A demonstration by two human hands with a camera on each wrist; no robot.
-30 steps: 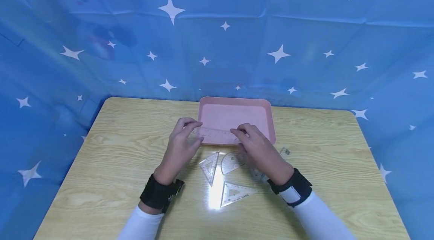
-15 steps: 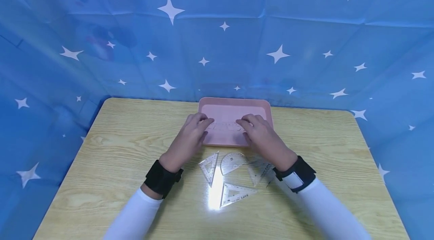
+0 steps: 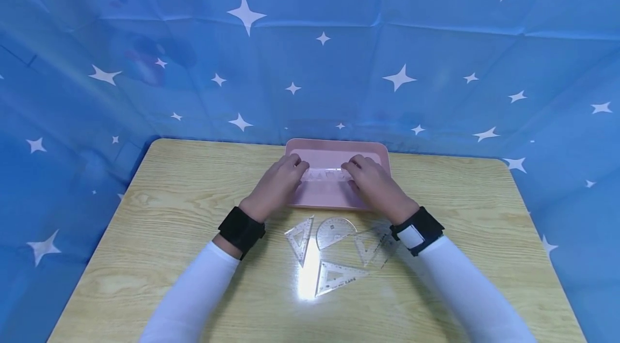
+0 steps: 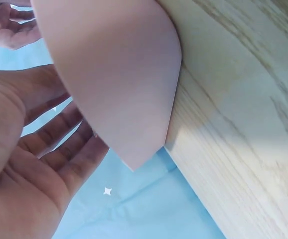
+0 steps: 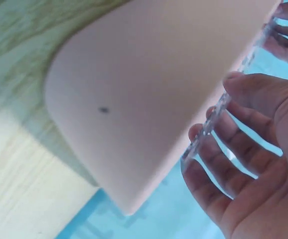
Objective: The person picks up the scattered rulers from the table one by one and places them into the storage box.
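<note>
A clear plastic ruler (image 3: 325,174) spans the pink tray (image 3: 339,147), held level between my two hands. My left hand (image 3: 277,186) pinches its left end; in the left wrist view the tray wall hides those fingertips. On the other end, my right hand (image 3: 377,187) grips the ruler (image 5: 211,122) with the thumb on one face and the fingers on the other, as the right wrist view shows. The ruler is over or inside the tray; whether it touches the bottom I cannot tell.
In front of the tray, on the wooden table (image 3: 194,224), lie a protractor (image 3: 334,232) and clear set squares: a small one (image 3: 298,238) at left, one (image 3: 339,276) nearer me, another (image 3: 370,243) by the right wrist. A blue star-patterned cloth (image 3: 310,63) hangs behind.
Both hands have moved away from me and carried the ruler from the tray's front edge to over its middle. The protractor and set squares lie as before.
</note>
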